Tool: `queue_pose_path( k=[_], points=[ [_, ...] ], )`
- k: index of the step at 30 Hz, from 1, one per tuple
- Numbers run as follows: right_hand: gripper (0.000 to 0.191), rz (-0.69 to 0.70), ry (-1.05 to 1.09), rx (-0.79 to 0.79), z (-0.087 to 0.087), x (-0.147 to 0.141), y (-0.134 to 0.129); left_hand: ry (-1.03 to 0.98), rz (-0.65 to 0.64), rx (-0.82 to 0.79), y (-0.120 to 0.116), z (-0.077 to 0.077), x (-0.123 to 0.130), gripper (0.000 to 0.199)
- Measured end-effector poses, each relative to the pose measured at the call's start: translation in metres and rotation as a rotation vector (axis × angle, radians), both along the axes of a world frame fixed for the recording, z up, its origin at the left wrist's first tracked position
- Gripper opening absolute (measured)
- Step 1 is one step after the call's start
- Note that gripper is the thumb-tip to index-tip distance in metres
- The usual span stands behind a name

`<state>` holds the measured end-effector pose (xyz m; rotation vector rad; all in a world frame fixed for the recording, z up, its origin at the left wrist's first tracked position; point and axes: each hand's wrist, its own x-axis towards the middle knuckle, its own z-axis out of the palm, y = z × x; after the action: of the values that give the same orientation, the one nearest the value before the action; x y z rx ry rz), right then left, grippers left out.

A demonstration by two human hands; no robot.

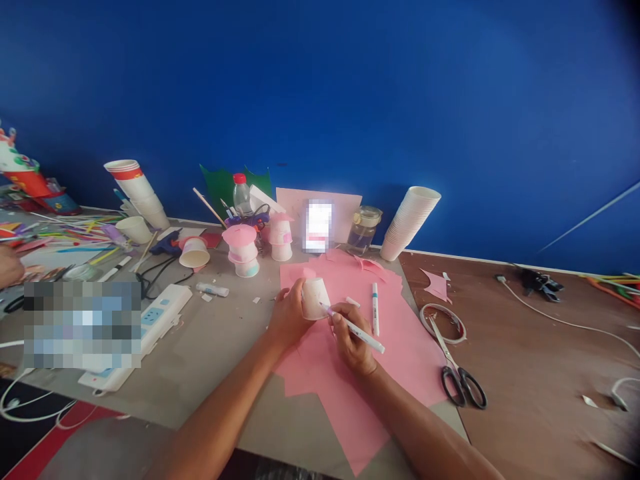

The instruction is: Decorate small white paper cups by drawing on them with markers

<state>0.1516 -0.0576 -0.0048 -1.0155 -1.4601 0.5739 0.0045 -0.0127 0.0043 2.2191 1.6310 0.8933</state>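
A white paper cup (pixel 314 298) is gripped by my left hand (pixel 291 315), over pink paper (pixel 345 407). My right hand (pixel 354 341) is closed around a white marker (pixel 365 337), its tip at the lower right side of the cup. Another marker (pixel 375 308) with a blue-green band lies on the pink paper just beyond my right hand. Two cup figures with pink tops, one at the left (pixel 242 250) and one beside it (pixel 281 237), stand behind my left hand. A lit phone (pixel 319 225) leans upright behind the cup.
Black-handled scissors (pixel 456 370) and a tape roll (pixel 443 323) lie at the right. A tall cup stack (pixel 411 223) and a glass jar (pixel 364 230) stand behind. A power strip (pixel 160 315) and glue stick (pixel 213 289) lie left. Another person's hand (pixel 10 267) is at the far left.
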Motion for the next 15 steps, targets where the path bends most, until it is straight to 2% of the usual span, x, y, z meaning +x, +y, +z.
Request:
queue_pose_path(
  k=[15],
  points=[
    [0.016,-0.026,-0.072,0.018,0.0037,0.0004,0.0012,-0.008,-0.025,0.011,0.0016,-0.0027,-0.0007,0.056]
  ],
)
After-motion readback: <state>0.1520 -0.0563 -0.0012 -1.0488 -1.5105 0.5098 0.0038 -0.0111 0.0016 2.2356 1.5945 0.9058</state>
